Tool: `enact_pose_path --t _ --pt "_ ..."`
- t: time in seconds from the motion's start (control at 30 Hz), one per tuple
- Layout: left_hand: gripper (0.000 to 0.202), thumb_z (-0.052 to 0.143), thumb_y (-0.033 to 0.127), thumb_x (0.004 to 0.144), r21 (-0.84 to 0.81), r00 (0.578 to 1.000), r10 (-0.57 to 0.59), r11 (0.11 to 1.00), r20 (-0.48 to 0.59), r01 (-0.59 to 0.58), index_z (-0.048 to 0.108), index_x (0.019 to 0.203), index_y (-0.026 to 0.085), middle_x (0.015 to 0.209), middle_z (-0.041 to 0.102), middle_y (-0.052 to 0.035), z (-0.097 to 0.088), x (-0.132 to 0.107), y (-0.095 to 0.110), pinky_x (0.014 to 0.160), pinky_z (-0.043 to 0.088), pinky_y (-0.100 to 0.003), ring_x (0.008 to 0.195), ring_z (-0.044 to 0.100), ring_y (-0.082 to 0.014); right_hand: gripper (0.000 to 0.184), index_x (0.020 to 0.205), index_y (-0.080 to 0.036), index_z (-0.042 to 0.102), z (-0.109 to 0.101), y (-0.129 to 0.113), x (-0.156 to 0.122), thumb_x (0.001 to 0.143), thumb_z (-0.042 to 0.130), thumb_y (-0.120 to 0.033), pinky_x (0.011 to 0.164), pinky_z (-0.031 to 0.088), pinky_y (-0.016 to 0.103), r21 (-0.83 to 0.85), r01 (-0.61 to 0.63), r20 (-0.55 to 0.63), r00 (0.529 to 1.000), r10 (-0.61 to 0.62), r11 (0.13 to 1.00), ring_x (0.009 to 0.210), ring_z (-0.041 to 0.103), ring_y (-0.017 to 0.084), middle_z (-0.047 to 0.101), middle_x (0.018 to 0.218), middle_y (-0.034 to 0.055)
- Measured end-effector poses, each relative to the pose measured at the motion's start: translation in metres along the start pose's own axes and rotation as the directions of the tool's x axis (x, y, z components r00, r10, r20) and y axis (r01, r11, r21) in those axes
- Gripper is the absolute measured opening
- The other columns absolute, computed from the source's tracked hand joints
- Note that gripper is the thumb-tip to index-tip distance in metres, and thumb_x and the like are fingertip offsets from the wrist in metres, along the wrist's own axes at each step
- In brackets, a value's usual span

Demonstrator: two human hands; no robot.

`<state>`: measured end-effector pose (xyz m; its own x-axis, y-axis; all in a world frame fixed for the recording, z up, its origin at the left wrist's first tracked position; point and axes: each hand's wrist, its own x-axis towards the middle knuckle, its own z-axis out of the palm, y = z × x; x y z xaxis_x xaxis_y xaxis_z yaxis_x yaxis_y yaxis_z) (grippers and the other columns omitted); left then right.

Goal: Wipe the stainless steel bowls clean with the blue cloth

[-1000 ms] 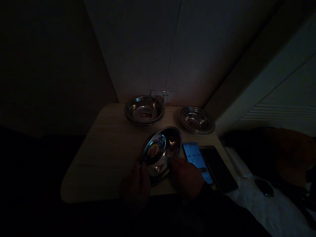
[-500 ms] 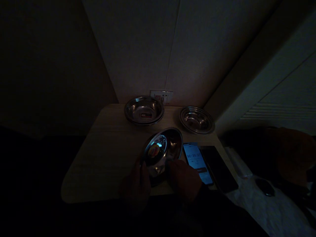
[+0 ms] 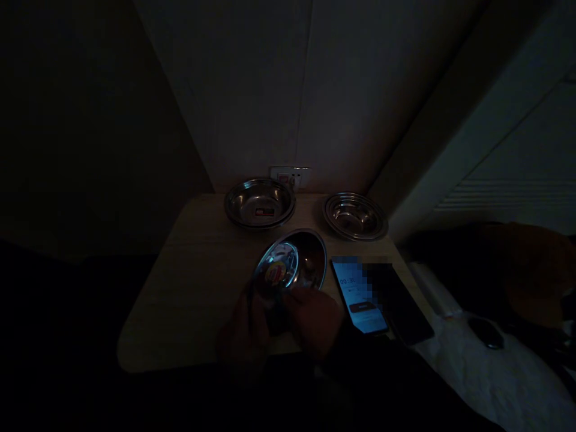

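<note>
A shiny steel bowl with a round yellow and red sticker inside is tilted up over the near part of the table. My left hand is closed on its lower left rim. Inside the bowl's near side is my right hand, its fingers pressed together. Something small and dark seems to be at those fingertips, but the dim light hides what it is.
Steel bowls with a red label stand at the back left of the wooden table, more nested bowls at the back right. A lit phone and a dark slab lie to the right. Behind is a wall socket.
My right hand has slid left across the inside of the bowl, toward the sticker and my left hand. My left hand keeps its hold on the rim.
</note>
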<state>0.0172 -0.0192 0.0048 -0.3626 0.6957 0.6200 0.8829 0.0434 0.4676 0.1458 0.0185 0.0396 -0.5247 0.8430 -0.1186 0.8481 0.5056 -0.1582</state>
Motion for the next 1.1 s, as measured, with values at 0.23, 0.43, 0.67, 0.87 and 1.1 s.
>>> enact_pose_path --t 0.23,0.43,0.67,0.87,1.1 --pt "0.031 0.046 0.032 0.086 -0.106 0.991 -0.13 0.986 0.029 0.132 0.066 0.102 0.015 0.092 0.071 -0.0115 0.001 0.006 0.004 0.057 0.046 -0.024 0.068 0.066 -0.0163 0.028 0.111 -0.011 0.056 -0.008 0.026 0.025 0.089 0.039 -0.011 0.076 0.043 0.041 -0.125 -0.09 -0.092 0.993 0.079 0.988 0.099 0.052 0.028 0.059 0.106 0.0161" --pt "0.034 0.042 0.036 0.086 -0.109 0.945 -0.313 0.94 0.092 0.322 0.064 0.103 0.018 0.095 0.07 -0.0102 0.004 -0.001 0.005 0.065 0.048 -0.026 0.079 0.065 -0.0183 0.024 0.106 -0.017 0.059 0.009 -0.019 0.004 0.087 0.045 -0.016 0.075 0.046 0.029 0.171 0.023 -0.102 0.995 -0.005 0.985 0.091 0.057 0.019 0.062 0.102 0.0073" --pt "0.041 0.037 0.044 0.084 -0.069 0.795 -0.55 0.81 0.257 0.583 0.064 0.097 0.016 0.092 0.068 -0.0112 -0.01 0.015 -0.006 0.065 0.046 -0.028 0.079 0.062 -0.0203 0.018 0.098 -0.02 0.062 0.012 -0.017 -0.01 0.084 0.051 -0.021 0.072 0.046 0.034 0.096 0.166 -0.2 0.969 -0.144 0.981 0.087 0.057 0.023 0.063 0.092 0.0067" --pt "0.043 0.039 0.049 0.081 -0.153 0.683 -0.595 0.696 0.425 0.702 0.062 0.099 0.017 0.097 0.067 -0.0081 -0.023 0.027 -0.012 0.072 0.045 -0.028 0.087 0.06 -0.0212 0.034 0.116 -0.015 0.058 -0.023 0.038 -0.026 0.084 0.047 -0.016 0.068 0.049 0.034 0.031 0.0 -0.278 0.96 0.009 1.0 0.083 0.058 0.023 0.06 0.095 0.0127" --pt "0.048 0.039 0.054 0.081 -0.198 0.559 -0.541 0.583 0.628 0.788 0.064 0.094 0.016 0.094 0.068 -0.0082 -0.026 0.028 -0.014 0.077 0.045 -0.034 0.088 0.061 -0.0243 0.031 0.111 -0.021 0.062 -0.057 0.044 -0.021 0.086 0.047 -0.032 0.081 0.048 0.032 0.714 0.151 -0.485 0.811 0.328 0.684 0.093 0.06 0.019 0.065 0.101 0.0061"
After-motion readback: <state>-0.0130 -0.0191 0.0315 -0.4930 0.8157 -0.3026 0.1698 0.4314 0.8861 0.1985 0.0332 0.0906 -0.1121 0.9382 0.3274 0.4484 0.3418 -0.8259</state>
